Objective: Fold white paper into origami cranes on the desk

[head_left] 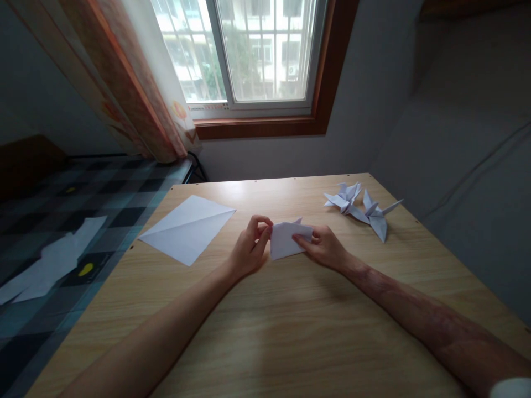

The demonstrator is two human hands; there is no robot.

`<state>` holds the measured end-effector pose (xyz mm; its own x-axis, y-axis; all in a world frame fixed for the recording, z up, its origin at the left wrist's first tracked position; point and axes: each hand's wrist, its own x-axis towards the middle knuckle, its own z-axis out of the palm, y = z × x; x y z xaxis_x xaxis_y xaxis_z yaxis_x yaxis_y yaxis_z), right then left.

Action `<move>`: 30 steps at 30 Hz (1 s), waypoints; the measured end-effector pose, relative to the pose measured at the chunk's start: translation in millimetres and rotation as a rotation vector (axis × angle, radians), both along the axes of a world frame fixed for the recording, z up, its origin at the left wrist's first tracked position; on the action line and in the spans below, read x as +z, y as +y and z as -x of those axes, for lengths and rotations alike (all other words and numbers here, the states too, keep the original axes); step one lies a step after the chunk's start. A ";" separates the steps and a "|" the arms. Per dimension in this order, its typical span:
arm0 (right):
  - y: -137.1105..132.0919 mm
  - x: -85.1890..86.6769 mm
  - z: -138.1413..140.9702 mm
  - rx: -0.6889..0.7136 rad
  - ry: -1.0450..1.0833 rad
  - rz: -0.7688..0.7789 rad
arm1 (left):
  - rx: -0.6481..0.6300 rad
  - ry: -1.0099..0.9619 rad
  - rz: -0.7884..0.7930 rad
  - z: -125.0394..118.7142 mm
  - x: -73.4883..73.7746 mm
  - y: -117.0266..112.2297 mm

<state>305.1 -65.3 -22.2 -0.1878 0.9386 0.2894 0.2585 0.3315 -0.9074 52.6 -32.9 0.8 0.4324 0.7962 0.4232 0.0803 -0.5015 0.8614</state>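
Your left hand [251,243] was pinched on the left edge of the folded paper [283,243]; your right hand [327,247] gripped its right end, thumb in front. Held over the desk's [290,337] middle, it looked part-folded. By the left edge, a sheet [191,239] lay flat, just creased. Toward the far right corner, two paper cranes [375,215] looked finished.

Folded paper [282,244] hides part of the right hand [327,247].
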 end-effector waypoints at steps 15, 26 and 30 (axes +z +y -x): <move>-2.5 1.7 1.6 0.024 0.071 0.043 | 0.000 0.050 0.111 -2.8 5.5 -9.0; 5.1 18.8 -1.5 -0.291 0.051 -0.309 | -0.095 -0.250 0.372 -11.5 5.3 -5.5; 9.9 25.4 -8.8 -0.117 0.041 -0.089 | -0.162 -0.263 0.438 -14.9 11.2 -7.6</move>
